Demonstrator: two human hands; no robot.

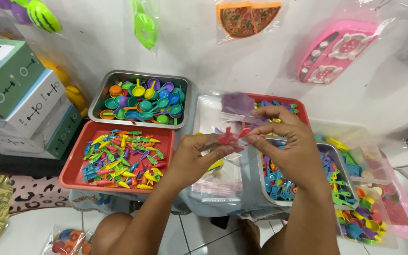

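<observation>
Two bare hands meeting over a crowded spread of toy parts. At far left, stacked green and white cartons; then a red tray strewn with tiny carrot-shaped pieces, and behind it a steel tray heaped with toy ladles and pans. Left hand at centre, thumb and fingers pinched together on the top edge of a clear bag hanging just below. Between the two hands, touching both sets of fingertips, a small red toy piece. Right hand clamped on that piece from the other side, over a second steel tray of blue parts. Farther right, a clear tub of mixed bits. Seemingly mid-bagging, with the piece at the bag's mouth and not yet inside. For any next move: the mouth held wide and a light, steady pinch on so small a part.
</observation>
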